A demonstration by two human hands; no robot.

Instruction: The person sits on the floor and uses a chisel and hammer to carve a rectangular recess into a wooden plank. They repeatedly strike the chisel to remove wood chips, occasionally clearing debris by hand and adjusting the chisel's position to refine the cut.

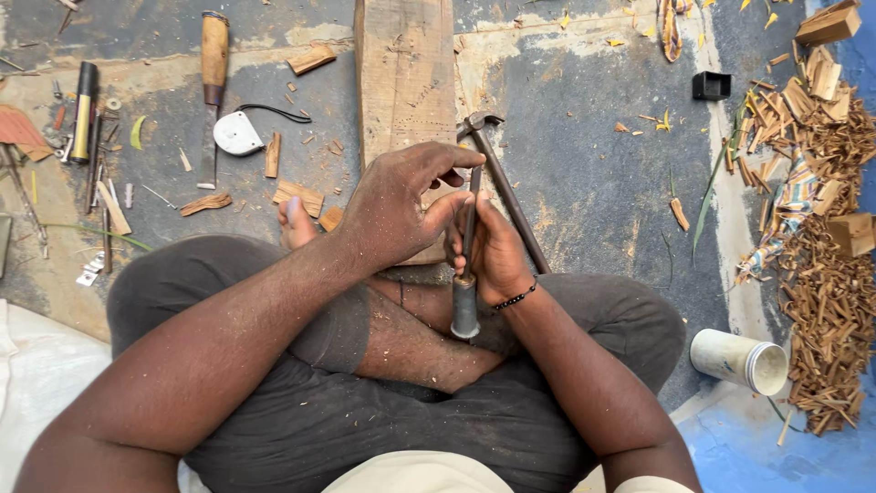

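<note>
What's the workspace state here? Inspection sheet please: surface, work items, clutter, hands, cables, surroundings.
Surface: grey floor, dusty and stained, strewn with wood chips.
Job's things: slim chisel, grey handle end toward the person, held in both hands; wooden plank ahead; hammer lying beside the plank.
Clutter: wood-handled chisel, white tape measure, small tools at left, black block, white cup on its side, shavings pile.
Hands: left hand fingers pinch the blade's upper end; right hand wraps the shaft.
Cables: nothing seen.
Surroundings: person sits cross-legged; white cloth at left.
</note>
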